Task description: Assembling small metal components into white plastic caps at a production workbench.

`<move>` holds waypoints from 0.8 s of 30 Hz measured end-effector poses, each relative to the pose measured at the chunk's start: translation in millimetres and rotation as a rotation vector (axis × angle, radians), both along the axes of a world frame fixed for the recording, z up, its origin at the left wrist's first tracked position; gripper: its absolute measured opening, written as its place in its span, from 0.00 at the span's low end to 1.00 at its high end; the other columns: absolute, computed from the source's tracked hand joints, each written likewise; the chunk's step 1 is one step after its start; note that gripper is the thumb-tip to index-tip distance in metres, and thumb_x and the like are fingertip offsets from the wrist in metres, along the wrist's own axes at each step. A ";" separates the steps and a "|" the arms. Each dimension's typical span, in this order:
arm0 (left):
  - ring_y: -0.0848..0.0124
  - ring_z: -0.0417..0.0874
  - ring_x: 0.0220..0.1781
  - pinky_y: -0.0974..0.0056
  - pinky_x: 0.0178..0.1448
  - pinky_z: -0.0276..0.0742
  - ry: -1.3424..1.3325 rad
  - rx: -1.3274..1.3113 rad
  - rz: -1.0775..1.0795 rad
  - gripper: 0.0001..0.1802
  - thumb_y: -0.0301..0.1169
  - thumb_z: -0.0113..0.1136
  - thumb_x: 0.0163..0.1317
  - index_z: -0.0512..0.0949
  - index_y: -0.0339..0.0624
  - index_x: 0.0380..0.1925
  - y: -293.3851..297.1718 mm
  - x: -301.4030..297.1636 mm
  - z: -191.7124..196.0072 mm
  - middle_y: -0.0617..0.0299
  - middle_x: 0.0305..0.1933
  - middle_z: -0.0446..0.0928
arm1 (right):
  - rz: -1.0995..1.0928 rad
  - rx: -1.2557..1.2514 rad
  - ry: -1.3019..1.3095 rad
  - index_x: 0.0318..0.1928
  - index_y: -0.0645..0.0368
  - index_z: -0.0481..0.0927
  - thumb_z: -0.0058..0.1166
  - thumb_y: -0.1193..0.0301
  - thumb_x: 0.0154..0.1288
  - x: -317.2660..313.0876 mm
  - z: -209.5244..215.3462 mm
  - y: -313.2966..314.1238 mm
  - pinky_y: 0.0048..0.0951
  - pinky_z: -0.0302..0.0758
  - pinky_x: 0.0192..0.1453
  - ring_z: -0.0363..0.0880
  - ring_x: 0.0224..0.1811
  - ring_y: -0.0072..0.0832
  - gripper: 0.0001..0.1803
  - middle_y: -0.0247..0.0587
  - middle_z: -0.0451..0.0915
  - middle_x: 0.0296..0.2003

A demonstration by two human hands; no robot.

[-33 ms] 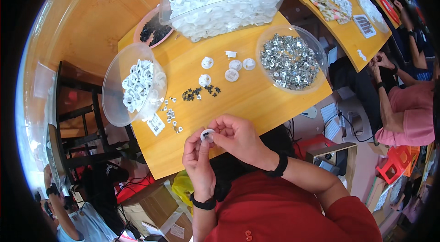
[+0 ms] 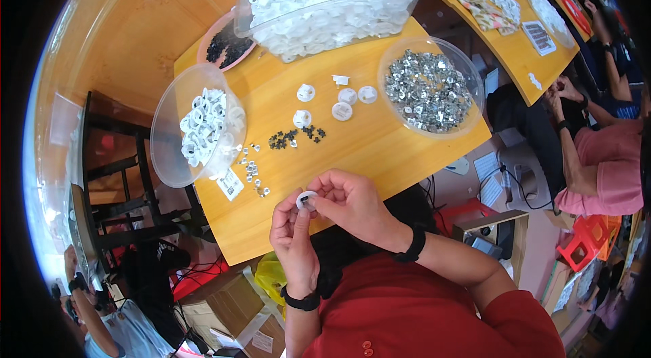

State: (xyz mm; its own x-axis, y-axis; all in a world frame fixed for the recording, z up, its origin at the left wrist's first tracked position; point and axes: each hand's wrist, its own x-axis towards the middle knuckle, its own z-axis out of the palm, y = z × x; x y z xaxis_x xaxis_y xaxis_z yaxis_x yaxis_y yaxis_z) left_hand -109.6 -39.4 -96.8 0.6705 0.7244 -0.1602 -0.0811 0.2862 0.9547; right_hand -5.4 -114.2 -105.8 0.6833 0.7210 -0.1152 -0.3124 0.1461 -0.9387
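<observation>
Between both hands, near the front edge of the table, is a small round white plastic part with a dark piece in its middle. My left hand pinches it from the left and below with thumb and fingers. From the right, my right hand presses thumb and fingertips on the same part. Beyond the hands lie small black pieces and small shiny metal pieces. Several similar round white parts lie farther back on the wooden table.
A clear bowl of white rings stands left, a clear bowl of metal pieces right. Behind are a large clear bin of white parts and a pink bowl of black pieces. A paper label lies left. Co-workers sit at both sides.
</observation>
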 end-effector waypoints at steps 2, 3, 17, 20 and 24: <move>0.74 0.76 0.50 0.66 0.58 0.70 0.004 -0.012 0.009 0.14 0.26 0.50 0.68 0.73 0.35 0.52 -0.3 -0.3 1.1 0.60 0.47 0.76 | 0.030 -0.033 0.063 0.37 0.67 0.77 0.58 0.75 0.60 0.0 -0.1 -1.3 0.18 0.76 0.32 0.78 0.29 0.15 0.08 0.35 0.79 0.28; 0.74 0.76 0.49 0.66 0.57 0.71 0.006 -0.023 0.018 0.14 0.25 0.50 0.67 0.73 0.35 0.51 -0.2 0.2 1.8 0.59 0.46 0.77 | 0.029 -0.033 0.064 0.37 0.67 0.77 0.58 0.75 0.60 0.4 -0.1 -1.6 0.18 0.76 0.32 0.78 0.29 0.15 0.08 0.35 0.79 0.28; 0.76 0.77 0.35 0.71 0.40 0.73 -0.092 -0.114 0.242 0.07 0.23 0.50 0.65 0.74 0.37 0.42 -11.0 14.3 1.7 0.60 0.39 0.78 | 0.078 -0.087 -0.001 0.39 0.65 0.76 0.56 0.75 0.63 -2.0 6.4 2.8 0.17 0.79 0.34 0.78 0.31 0.14 0.07 0.32 0.79 0.30; 0.77 0.76 0.34 0.72 0.39 0.73 -0.099 -0.124 0.260 0.06 0.23 0.49 0.65 0.73 0.38 0.40 -12.0 15.3 3.4 0.61 0.37 0.77 | 0.080 -0.078 -0.015 0.38 0.66 0.76 0.57 0.75 0.62 -2.9 4.8 3.5 0.16 0.78 0.33 0.78 0.30 0.13 0.07 0.32 0.79 0.29; 0.78 0.75 0.33 0.73 0.37 0.71 -0.128 -0.154 0.240 0.05 0.22 0.48 0.65 0.73 0.39 0.39 -12.9 15.4 4.8 0.63 0.36 0.76 | 0.075 -0.096 -0.066 0.38 0.66 0.76 0.57 0.75 0.62 -3.9 5.3 2.9 0.16 0.78 0.34 0.77 0.30 0.13 0.07 0.32 0.78 0.29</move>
